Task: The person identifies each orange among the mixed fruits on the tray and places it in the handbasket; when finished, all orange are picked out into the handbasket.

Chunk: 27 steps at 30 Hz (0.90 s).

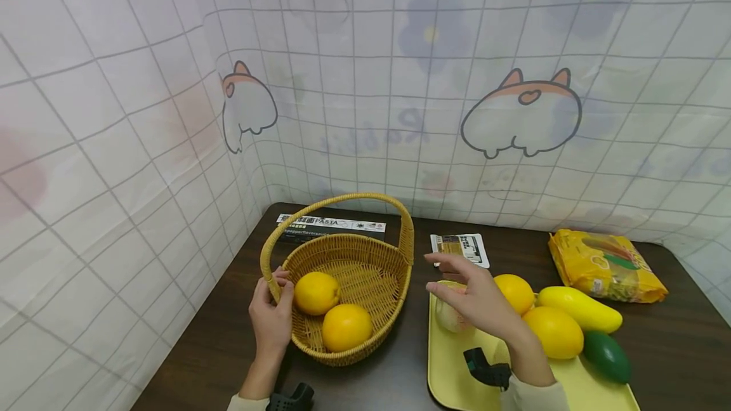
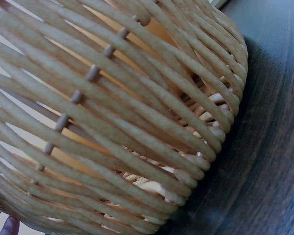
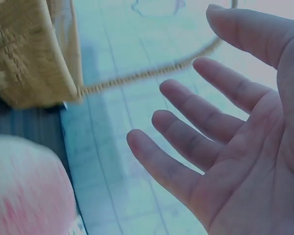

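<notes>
My left hand (image 1: 271,316) grips the wicker basket (image 1: 371,259) at the left foot of its handle (image 1: 268,271), thumb on the inner side. Two yellow-orange fruits, one lemon-like (image 1: 316,293) and one rounder (image 1: 347,327), lie inside at the near left. In the left wrist view the woven wall (image 2: 112,112) fills most of the picture, and only fingertips show at the lower left. My right hand (image 1: 480,297) hovers above the yellow tray (image 1: 442,373), empty, fingers apart. Below it sits a pale pink-and-white peach-like fruit (image 1: 450,317), also seen in the right wrist view.
On the tray's right are two orange-yellow fruits (image 1: 553,332), a long yellow mango-like fruit (image 1: 579,308) and a dark green avocado-like fruit (image 1: 606,357). Behind stand a black pasta box (image 1: 337,224), a flat white packet (image 1: 461,249) and a yellow food bag (image 1: 605,265). A patterned curtain (image 1: 365,81) encloses the table.
</notes>
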{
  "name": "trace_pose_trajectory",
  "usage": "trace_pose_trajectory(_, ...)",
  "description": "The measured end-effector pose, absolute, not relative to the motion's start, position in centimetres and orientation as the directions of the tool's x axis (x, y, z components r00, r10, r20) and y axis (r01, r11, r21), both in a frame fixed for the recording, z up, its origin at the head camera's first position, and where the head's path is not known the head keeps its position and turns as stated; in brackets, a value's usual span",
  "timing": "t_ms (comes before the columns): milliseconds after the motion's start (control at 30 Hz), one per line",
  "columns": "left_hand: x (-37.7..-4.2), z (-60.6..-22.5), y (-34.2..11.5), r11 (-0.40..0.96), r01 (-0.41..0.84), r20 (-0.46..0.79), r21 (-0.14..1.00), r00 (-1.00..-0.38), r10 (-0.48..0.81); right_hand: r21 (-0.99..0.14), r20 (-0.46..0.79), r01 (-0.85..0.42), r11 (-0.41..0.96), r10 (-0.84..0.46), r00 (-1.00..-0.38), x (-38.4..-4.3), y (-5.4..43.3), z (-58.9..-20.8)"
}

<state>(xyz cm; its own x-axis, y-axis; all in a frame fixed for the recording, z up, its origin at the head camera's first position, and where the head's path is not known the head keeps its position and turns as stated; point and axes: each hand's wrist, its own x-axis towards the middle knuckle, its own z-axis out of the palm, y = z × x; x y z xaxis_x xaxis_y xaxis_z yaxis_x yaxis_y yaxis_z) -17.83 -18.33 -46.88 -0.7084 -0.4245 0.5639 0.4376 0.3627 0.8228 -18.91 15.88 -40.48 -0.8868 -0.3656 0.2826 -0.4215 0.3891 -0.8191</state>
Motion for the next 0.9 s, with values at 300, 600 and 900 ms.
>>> trace_pose_trajectory(300,-17.9,-46.9,-18.3,0.368,0.446,0.574,0.816,-0.7,-0.424,-0.752,0.274,-0.332,0.569,-0.187,-0.943,-19.3,20.0,-40.8)
trace_pose_trajectory(600,-17.8,-46.7,-18.2,0.361,0.452,0.575,0.816,-0.7,-0.424,-0.754,0.232,-0.243,0.61,-0.099,-0.968,-19.3,23.7,-41.5)
trace_pose_trajectory(900,-17.8,-46.7,-18.2,0.358,0.44,0.564,0.824,-0.704,-0.432,-0.752,0.171,-0.193,0.63,-0.096,-0.981,-19.7,25.7,-42.5)
